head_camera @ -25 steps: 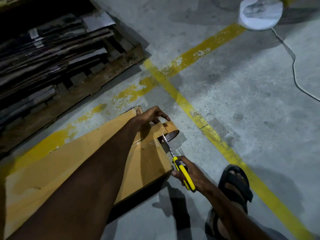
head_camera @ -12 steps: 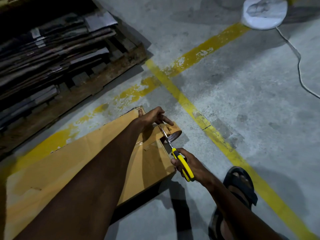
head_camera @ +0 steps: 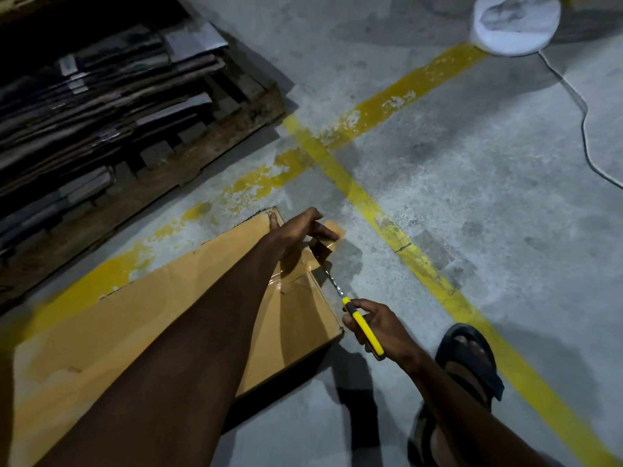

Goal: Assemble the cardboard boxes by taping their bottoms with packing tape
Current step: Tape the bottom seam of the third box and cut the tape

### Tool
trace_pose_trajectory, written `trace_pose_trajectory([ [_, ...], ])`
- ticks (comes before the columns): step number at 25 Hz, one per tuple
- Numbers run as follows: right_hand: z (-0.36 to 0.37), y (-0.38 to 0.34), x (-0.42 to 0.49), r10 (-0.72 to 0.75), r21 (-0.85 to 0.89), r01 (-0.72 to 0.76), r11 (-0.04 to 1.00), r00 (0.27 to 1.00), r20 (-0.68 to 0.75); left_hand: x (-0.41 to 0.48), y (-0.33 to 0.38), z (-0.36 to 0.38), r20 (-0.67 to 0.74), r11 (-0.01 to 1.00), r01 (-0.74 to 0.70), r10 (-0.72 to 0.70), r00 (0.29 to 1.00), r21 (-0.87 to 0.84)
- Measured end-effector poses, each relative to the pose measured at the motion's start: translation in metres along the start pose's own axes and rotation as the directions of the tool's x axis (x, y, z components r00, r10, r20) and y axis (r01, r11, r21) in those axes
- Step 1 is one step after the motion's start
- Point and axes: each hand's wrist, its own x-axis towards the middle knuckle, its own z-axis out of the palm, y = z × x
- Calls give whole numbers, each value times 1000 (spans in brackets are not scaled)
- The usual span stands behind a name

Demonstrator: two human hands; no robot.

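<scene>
Brown cardboard box [head_camera: 161,325], long and flat-sided, lies on the grey concrete floor [head_camera: 472,197], running from the lower left toward the middle of the view. At its far right corner the left hand [head_camera: 300,227] reaches across the top face, fingers curled over a brown roll of packing tape [head_camera: 325,244] held just past the box edge. A glossy strip of tape runs from that roll back onto the box face. The right hand [head_camera: 377,326] is just beside the box's near right corner, clenched round the yellow-handled scissors [head_camera: 354,315]. Their thin metal blades point up along the box's right edge toward the roll; whether the tips touch the tape cannot be told. A foot in a black sandal [head_camera: 472,362] stands near the right hand. A wooden pallet [head_camera: 188,166] stacked with flattened cardboard sheets [head_camera: 101,106] sits at upper left. Worn yellow floor lines [head_camera: 371,203] cross beyond the box. A round white object [head_camera: 515,25] with a white cable [head_camera: 585,116] lies at upper right.
</scene>
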Motion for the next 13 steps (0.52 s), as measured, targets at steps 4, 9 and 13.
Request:
trace_pose_trajectory([
  [4, -14, 4, -5, 40, -4, -43, 999, 961, -272, 3, -8, -4, -9, 985, -7, 6, 1000, -170],
  [9, -1, -32, -13, -187, -373, -38, 927, 816, -547, -28, 16, -15, -328, 797, -206, 11, 945, -568],
  [13, 53, -94, -21, -367, -592, 6, 806, 789, -492, -98, 24, -47, -459, 771, -278, -21, 888, -574],
])
